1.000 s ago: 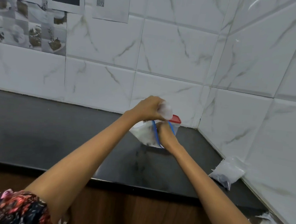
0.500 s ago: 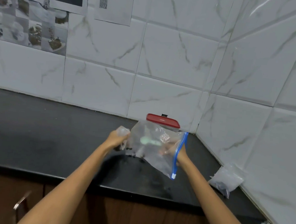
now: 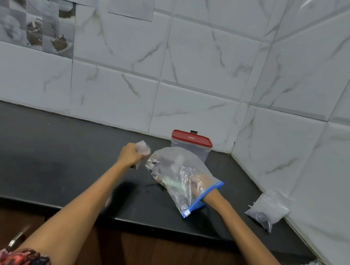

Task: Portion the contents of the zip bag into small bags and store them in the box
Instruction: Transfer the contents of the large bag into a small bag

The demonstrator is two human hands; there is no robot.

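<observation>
1. Head view, left hand (image 3: 130, 155): it hangs above the dark surface (image 3: 44, 154), left of the zip bag. Its fingers are curled round a small clear bag (image 3: 142, 147), whose crumpled top sticks up out of the fist.
2. Head view, right hand (image 3: 200, 181): it is pushed in through the blue-edged mouth of the zip bag (image 3: 179, 174), so the bag covers it to the wrist. Seen through the plastic, its fingers look curled round a pale green utensil (image 3: 171, 182); the plastic blurs the grip, so how tight it is I cannot tell.
3. Head view, zip bag: it is held up off the surface, closed end up and to the left, blue zip strip low and to the right by the wrist. A few dark specks show inside.
4. Head view, box (image 3: 190, 147): a clear box with a red lid on, standing at the back of the surface near the wall corner, just behind the zip bag.
5. Head view, filled bag (image 3: 267, 210): a small clear bag with dark contents at its lower end lies on the surface against the right wall, well apart from both hands.
6. Head view, surroundings: white marbled tiles (image 3: 206, 62) cover both walls, with printed sheets (image 3: 131, 1) stuck up at the top left.
</observation>
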